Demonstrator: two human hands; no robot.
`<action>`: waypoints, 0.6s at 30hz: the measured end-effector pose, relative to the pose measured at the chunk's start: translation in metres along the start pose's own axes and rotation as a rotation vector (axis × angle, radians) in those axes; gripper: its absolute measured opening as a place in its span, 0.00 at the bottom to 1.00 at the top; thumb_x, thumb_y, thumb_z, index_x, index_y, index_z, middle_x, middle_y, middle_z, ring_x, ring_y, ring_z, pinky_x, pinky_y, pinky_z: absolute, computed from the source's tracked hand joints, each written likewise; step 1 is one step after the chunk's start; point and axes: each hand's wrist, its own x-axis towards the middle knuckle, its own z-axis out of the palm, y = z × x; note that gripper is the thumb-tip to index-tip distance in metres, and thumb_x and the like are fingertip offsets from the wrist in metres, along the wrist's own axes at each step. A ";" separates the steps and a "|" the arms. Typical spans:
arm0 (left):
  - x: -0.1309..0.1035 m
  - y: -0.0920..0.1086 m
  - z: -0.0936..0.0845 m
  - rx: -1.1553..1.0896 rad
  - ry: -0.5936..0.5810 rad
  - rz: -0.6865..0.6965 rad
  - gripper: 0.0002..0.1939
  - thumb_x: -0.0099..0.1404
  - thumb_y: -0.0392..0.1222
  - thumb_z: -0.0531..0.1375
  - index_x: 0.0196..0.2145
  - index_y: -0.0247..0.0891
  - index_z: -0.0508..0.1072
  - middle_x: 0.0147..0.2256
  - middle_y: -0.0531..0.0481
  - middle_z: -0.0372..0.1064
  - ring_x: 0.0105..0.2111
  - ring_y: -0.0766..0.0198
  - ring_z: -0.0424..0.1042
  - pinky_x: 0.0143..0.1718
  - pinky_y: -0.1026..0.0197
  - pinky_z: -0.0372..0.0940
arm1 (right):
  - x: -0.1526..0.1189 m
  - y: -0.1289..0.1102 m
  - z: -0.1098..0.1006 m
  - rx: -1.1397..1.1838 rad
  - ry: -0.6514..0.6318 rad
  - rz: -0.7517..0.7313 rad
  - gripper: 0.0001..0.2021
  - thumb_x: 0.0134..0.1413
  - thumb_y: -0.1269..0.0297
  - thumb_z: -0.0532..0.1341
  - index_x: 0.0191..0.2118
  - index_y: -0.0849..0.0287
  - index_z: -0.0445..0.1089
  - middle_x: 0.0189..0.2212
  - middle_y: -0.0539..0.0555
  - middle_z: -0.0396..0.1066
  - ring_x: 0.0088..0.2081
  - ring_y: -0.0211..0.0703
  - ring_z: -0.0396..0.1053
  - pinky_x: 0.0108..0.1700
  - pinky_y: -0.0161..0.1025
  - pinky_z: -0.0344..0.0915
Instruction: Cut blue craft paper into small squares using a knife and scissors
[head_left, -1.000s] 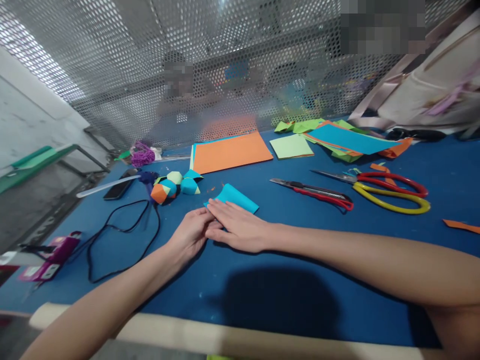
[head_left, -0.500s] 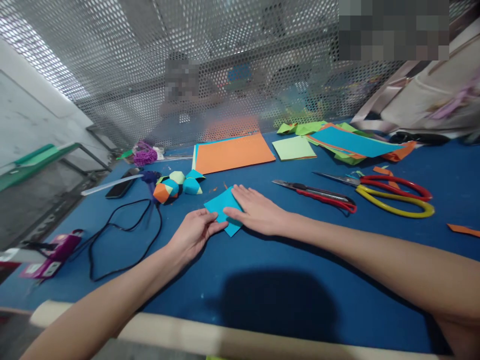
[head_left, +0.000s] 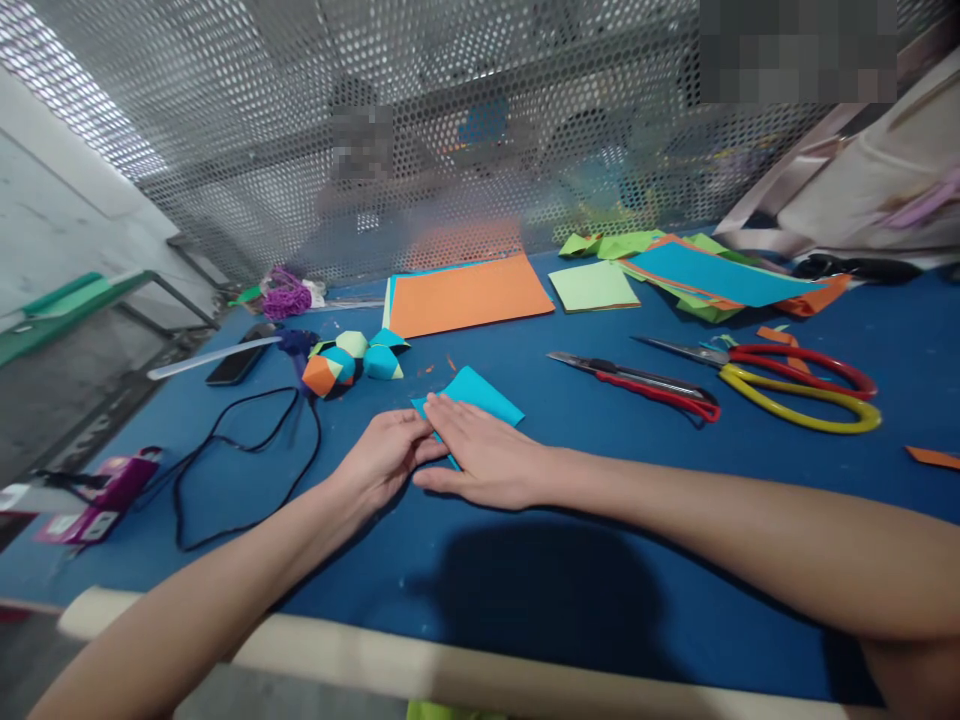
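A small sheet of blue paper (head_left: pixel 480 393) lies on the blue tabletop, its lower part covered by my hands. My right hand (head_left: pixel 484 445) is flat across it, fingers stretched out and thumb apart. At the paper's left corner, my left hand (head_left: pixel 394 450) pinches the edge between thumb and fingers, partly behind the right fingertips. Just beyond the left hand sit folded paper pieces (head_left: pixel 341 362) in orange, blue and pale green. To the right of the paper lies a red and black utility knife (head_left: pixel 637 383), with red and yellow handled scissors (head_left: pixel 795 385) farther right.
Orange sheets (head_left: pixel 472 297), a pale green paper stack (head_left: pixel 595 287) and blue sheets (head_left: pixel 727 275) lie at the back, before a perforated metal screen (head_left: pixel 465 180). On the left are a glue gun (head_left: pixel 300 350), its looped black cord (head_left: pixel 176 510), a phone (head_left: pixel 240 358) and purple yarn (head_left: pixel 285 297).
My right hand has slid left and toward me over the blue paper, uncovering its upper right corner. My left hand keeps its pinch at the left corner. The view has shifted slightly.
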 end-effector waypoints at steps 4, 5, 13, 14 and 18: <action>0.000 0.001 -0.001 0.004 0.038 -0.008 0.18 0.60 0.22 0.57 0.15 0.32 0.66 0.15 0.51 0.65 0.16 0.69 0.69 0.24 0.69 0.67 | -0.001 0.006 -0.003 -0.046 -0.028 0.025 0.50 0.58 0.32 0.43 0.70 0.75 0.40 0.70 0.69 0.34 0.71 0.57 0.31 0.70 0.55 0.36; 0.000 0.001 -0.001 0.004 0.045 -0.006 0.18 0.61 0.22 0.56 0.16 0.32 0.66 0.15 0.51 0.65 0.16 0.69 0.70 0.23 0.69 0.67 | -0.001 0.008 -0.004 -0.067 -0.020 0.032 0.51 0.58 0.32 0.42 0.69 0.76 0.41 0.70 0.69 0.34 0.71 0.57 0.32 0.70 0.55 0.36; 0.002 -0.002 -0.001 0.001 0.065 0.028 0.20 0.63 0.23 0.55 0.15 0.33 0.63 0.13 0.53 0.61 0.16 0.69 0.70 0.24 0.69 0.68 | -0.006 0.024 -0.007 -0.258 0.056 0.079 0.52 0.56 0.29 0.39 0.68 0.77 0.47 0.69 0.70 0.39 0.70 0.60 0.35 0.70 0.55 0.37; 0.001 -0.002 0.000 0.001 0.069 0.030 0.20 0.63 0.22 0.55 0.15 0.33 0.63 0.14 0.53 0.61 0.15 0.70 0.69 0.24 0.69 0.68 | -0.006 0.024 -0.007 -0.267 0.056 0.078 0.52 0.56 0.29 0.39 0.68 0.77 0.47 0.69 0.70 0.40 0.70 0.60 0.36 0.70 0.54 0.37; 0.000 -0.001 0.000 -0.003 0.076 0.030 0.20 0.62 0.21 0.57 0.15 0.33 0.62 0.14 0.56 0.58 0.15 0.72 0.67 0.25 0.69 0.70 | -0.007 0.028 -0.011 -0.300 0.072 0.173 0.53 0.55 0.29 0.40 0.68 0.78 0.46 0.69 0.70 0.38 0.70 0.60 0.35 0.69 0.55 0.37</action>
